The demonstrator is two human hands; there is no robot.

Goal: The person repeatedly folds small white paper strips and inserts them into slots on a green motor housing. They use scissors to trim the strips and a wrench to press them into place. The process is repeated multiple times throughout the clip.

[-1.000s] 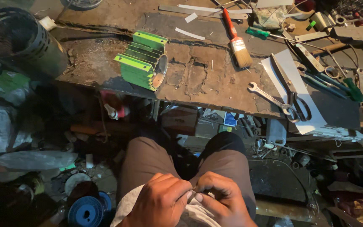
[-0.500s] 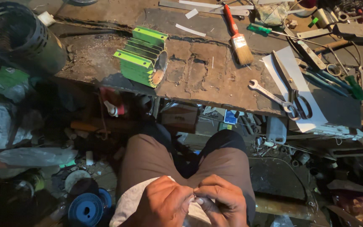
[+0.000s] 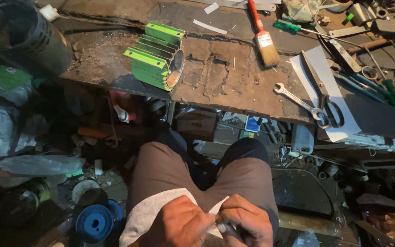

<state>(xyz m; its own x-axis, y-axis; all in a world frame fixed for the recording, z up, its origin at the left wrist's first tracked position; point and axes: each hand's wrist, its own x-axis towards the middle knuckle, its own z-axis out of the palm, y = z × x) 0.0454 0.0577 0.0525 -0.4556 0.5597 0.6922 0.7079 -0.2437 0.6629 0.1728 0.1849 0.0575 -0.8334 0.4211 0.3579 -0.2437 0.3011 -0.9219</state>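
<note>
Both hands are working low in the lap, at the bottom edge of the view. Fingers of the right hand [image 3: 245,222] are curling closed around a thin pale strip of paper [image 3: 219,208], and a small grey cylinder-like object [image 3: 227,227] is showing between the fingers, though what it is cannot be told. Thumb and fingers of the left hand [image 3: 184,225] are pinching narrowly at the same strip, so the two hands are touching over it. Beneath them a white cloth [image 3: 149,212] is lying across the left thigh of the brown trousers [image 3: 161,171].

Farther out, the person is sitting in front of a worn wooden workbench [image 3: 216,75]. On its near left part a green finned motor housing [image 3: 156,61] is lying on its side, its open end facing right. A paintbrush with a red handle [image 3: 262,34] is resting toward the back, and a spanner [image 3: 296,98] is lying near the front edge, its far end touching black-handled scissors [image 3: 328,98] that are sitting on a white sheet [image 3: 339,123]. A green-handled screwdriver [image 3: 289,26] is lying behind the brush. A dark perforated cylinder [image 3: 19,32] is standing at the left end. On the cluttered floor left of the knees a blue spool [image 3: 93,223] is lying.
</note>
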